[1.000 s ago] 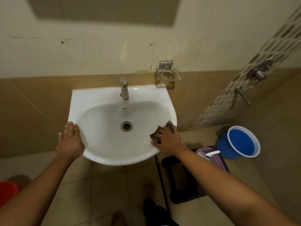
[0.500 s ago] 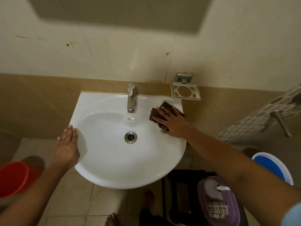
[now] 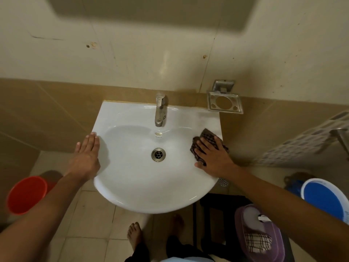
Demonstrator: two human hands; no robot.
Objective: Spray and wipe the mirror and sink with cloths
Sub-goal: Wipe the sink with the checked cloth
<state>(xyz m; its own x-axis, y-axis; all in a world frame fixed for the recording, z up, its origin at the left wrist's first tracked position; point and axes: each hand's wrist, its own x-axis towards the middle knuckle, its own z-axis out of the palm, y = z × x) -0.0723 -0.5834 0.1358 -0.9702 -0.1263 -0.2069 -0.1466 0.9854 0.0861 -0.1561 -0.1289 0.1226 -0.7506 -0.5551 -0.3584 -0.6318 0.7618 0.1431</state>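
A white wall-mounted sink [image 3: 136,188] fills the centre, with a steel tap [image 3: 160,110] at the back and a drain [image 3: 158,154] in the bowl. My right hand [image 3: 213,156] lies flat on a dark checked cloth [image 3: 206,138], pressing it onto the sink's right rim. My left hand [image 3: 86,156] rests flat on the left rim, fingers together, holding nothing. The mirror's lower edge [image 3: 151,14] shows dimly at the top of the wall.
A steel soap holder [image 3: 224,104] is fixed to the wall right of the tap. A red bucket [image 3: 26,194] stands on the floor at left, a blue bucket [image 3: 324,200] at right. A purple basin [image 3: 262,233] holds a spray bottle and a checked cloth. My feet [image 3: 135,235] stand below the sink.
My right hand slid the cloth from beside the tap back down along the right rim. My left hand stayed on the left rim. The camera view shifted slightly.
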